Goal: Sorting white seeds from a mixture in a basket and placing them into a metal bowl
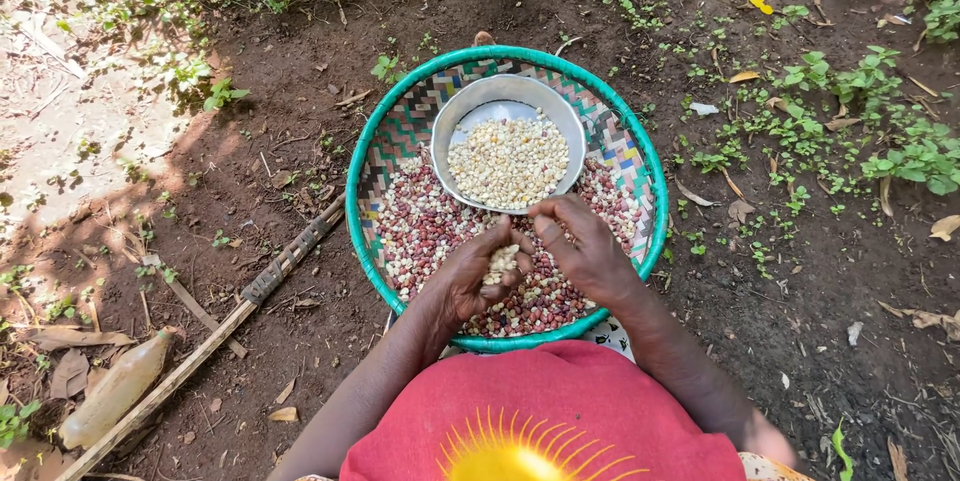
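Note:
A round woven basket with a green rim [352, 209] rests on the ground and holds a mix of red and white kernels [420, 231]. Inside it at the back sits a metal bowl [450, 121] filled with pale kernels [508, 159]. My left hand [478, 276] is cupped over the mix and holds a small heap of pale kernels [502, 261] in its palm. My right hand [580, 246] hovers beside it, fingertips pinched together just in front of the bowl's near rim; whether anything is between them I cannot tell.
Bare dark soil surrounds the basket. A long stick [200, 346] lies diagonally at the left with a plastic bottle [112, 391] beside it. Small green plants [860, 131] and dry leaves are scattered at the right and top.

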